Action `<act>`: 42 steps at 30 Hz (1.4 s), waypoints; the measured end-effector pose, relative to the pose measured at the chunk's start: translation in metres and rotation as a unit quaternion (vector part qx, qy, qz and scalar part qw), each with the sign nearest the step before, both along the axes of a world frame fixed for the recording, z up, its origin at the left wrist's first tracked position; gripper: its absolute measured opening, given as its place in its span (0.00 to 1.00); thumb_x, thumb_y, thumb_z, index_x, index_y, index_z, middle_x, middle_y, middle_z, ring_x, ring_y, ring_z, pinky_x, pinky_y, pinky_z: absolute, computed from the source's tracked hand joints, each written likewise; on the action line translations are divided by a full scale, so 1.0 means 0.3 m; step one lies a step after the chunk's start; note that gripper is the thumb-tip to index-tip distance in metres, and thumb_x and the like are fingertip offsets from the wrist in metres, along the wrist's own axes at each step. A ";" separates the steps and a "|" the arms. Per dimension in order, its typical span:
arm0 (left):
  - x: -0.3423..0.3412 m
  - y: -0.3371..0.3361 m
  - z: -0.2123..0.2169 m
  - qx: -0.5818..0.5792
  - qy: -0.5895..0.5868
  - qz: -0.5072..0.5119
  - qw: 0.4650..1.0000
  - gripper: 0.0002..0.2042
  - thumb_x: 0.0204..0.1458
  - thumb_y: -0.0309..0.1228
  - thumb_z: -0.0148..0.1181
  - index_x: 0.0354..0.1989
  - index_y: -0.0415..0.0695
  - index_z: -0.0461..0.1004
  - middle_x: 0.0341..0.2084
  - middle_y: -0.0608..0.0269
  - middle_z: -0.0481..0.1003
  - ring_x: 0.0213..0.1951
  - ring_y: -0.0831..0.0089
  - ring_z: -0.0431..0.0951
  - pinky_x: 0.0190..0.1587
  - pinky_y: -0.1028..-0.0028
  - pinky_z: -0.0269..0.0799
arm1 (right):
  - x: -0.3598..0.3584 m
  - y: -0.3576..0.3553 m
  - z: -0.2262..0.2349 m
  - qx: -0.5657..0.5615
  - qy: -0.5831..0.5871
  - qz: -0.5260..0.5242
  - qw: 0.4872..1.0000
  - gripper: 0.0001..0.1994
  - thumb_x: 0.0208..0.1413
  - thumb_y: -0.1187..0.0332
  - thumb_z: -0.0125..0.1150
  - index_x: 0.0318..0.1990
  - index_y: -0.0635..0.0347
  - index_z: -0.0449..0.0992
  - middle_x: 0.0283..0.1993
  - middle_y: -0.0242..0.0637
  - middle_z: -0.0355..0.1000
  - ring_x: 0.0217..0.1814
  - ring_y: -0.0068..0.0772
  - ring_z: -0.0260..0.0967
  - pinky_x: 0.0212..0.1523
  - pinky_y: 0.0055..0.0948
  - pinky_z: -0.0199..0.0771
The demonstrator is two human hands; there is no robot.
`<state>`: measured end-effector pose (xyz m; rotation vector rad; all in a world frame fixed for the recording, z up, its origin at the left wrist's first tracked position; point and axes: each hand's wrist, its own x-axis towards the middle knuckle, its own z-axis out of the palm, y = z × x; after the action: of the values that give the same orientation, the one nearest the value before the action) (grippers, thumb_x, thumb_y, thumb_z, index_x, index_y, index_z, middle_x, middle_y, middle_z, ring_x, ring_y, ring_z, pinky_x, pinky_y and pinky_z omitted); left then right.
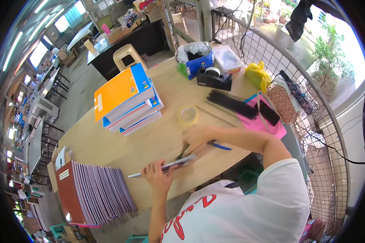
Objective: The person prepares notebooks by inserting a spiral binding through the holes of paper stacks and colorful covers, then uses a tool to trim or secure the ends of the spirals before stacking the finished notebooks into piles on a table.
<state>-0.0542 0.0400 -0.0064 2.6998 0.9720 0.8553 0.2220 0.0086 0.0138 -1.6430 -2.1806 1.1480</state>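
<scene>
A thin book (168, 166) is held edge-up over the near part of the table, its punched spine facing upward. My left hand (158, 172) is closed round its left part. A wire spiral coil (205, 150) runs out from the book's right end. My right hand (195, 138), blurred by motion, is bent down at the right part of the spine. Its fingers are closed about something dark and small that I cannot make out. Blue-handled pliers (221, 146) show just beyond that wrist.
Orange-and-blue books (121, 91) are stacked at the far left; spiral-bound notebooks (101, 190) at the near left. A tape roll (189, 116), loose coils (231, 104), a tape dispenser (214, 79), a pink folder (273, 127) and a phone (268, 112) lie beyond. Wire fencing (330, 133) borders the right.
</scene>
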 end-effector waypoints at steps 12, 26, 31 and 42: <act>-0.001 0.022 -0.020 -0.024 -0.052 0.006 0.998 0.40 0.40 0.48 0.76 0.59 0.44 0.64 0.53 0.53 0.71 0.54 0.55 0.70 0.54 0.56 0.60 | -0.040 0.061 0.018 -0.055 0.091 -0.025 0.994 0.31 0.53 0.37 0.58 0.48 0.55 0.84 0.44 0.45 0.79 0.49 0.41 0.73 0.54 0.37 0.69; -0.051 0.047 -0.067 0.003 -0.112 0.002 0.994 0.33 0.38 0.44 0.78 0.51 0.46 0.68 0.56 0.50 0.67 0.58 0.50 0.65 0.57 0.55 0.58 | -0.119 0.142 0.029 -0.030 -0.022 0.094 0.995 0.26 0.58 0.45 0.59 0.57 0.52 0.79 0.47 0.48 0.72 0.52 0.45 0.69 0.53 0.36 0.67; -0.154 0.065 -0.014 0.015 -0.082 0.133 0.988 0.26 0.35 0.43 0.79 0.40 0.50 0.73 0.52 0.53 0.66 0.54 0.52 0.62 0.54 0.56 0.56 | -0.160 0.130 0.077 -0.010 0.066 0.095 0.993 0.26 0.57 0.45 0.61 0.57 0.50 0.79 0.47 0.50 0.71 0.48 0.48 0.69 0.52 0.37 0.67; -0.183 0.119 -0.059 0.007 -0.125 0.075 0.989 0.22 0.32 0.41 0.79 0.33 0.48 0.74 0.40 0.57 0.68 0.46 0.55 0.65 0.49 0.58 0.60 | -0.196 0.208 0.043 0.033 0.058 0.082 0.994 0.25 0.58 0.43 0.59 0.49 0.53 0.84 0.43 0.44 0.72 0.50 0.43 0.69 0.49 0.39 0.68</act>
<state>-0.1091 0.0757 -0.0242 2.4743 1.1228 1.1979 0.1633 0.0709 0.0268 -1.3568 -2.2874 1.1679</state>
